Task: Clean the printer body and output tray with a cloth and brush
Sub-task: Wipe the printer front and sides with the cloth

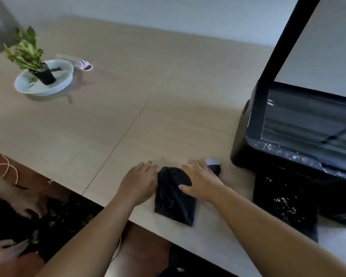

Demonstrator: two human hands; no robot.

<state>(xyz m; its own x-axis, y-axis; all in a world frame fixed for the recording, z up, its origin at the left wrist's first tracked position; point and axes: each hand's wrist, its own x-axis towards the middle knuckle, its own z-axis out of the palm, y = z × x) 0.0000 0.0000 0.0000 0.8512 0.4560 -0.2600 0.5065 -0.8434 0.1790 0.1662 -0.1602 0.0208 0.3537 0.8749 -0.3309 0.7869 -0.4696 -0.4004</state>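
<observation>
A folded dark cloth (173, 198) lies on the wooden table near its front edge. My left hand (138, 182) rests flat on the table, fingers spread, touching the cloth's left edge. My right hand (201, 180) lies flat too, its thumb pressing on the cloth's right side. Just beyond my right fingers sits a brush (214, 165) with a pale tip and dark body, partly hidden by the hand. The black printer (246, 144) stands at the right with its scanner lid (288, 37) raised. White dust specks its control panel (288, 153) and extended output tray (284, 198).
A small potted plant (28, 54) stands in a white bowl (62, 81) at the far left, with a pale object (76, 61) behind it. Another person's hands (6, 250) and legs show below the table's left front edge. A seam (128, 126) runs across the table.
</observation>
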